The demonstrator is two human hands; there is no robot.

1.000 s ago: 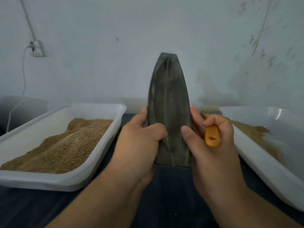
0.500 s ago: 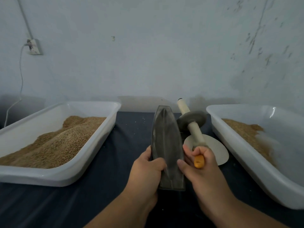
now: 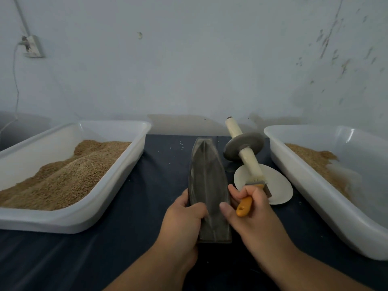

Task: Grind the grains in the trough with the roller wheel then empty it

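Table (image 3: 163, 177), dark cloth: bears everything listed. Left tray (image 3: 63, 222), white, heaped with brown grains; right tray (image 3: 315, 198), white, holding a thinner layer. Trough (image 3: 207, 181), dark, boat-shaped, between the trays, lying lengthwise low on the cloth; no grains visible inside. Left hand (image 3: 182, 219): grips the trough's near left rim. Right hand (image 3: 252, 215): thumb on the right rim, fingers curled round the brush (image 3: 244, 206). Roller wheel (image 3: 243, 145): just right of the trough, one handle across the dish (image 3: 279, 185). Risks: the right hand's divided grip looks weak, so the trough may slip or twist as it settles. The brush head sits very near the roller handle, and a nudge could roll the wheel off the dish or against the trough. Change: a second ago the trough stood on end, raised before the wall and hiding wheel and dish; it has since come down flat, both grips unchanged.
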